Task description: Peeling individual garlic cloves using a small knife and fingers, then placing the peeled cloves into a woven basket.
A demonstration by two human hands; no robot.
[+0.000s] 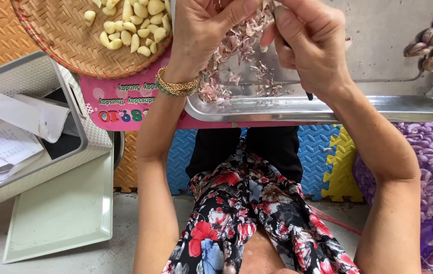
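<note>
Floral-trousered lap below; above it, left hand (203, 30) and right hand (310, 43) pinched narrow around something hidden over steel tray (379, 107), skins (226, 66) heaped beneath fingers, peeled cloves (135, 25) basketed left, unpeeled cloves (432, 43) right remaining.

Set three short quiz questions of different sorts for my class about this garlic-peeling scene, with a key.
1. True or false: the peeled cloves lie in a woven basket.
2. Which wrist wears the gold bangles? A left, B right.
3. Fill in: the papery skins pile up in a shiny metal ____.

Key: 1 true. 2 A; they sit below the left hand, while the right hand grips a dark-handled tool whose blade is hidden. 3 tray.
</note>
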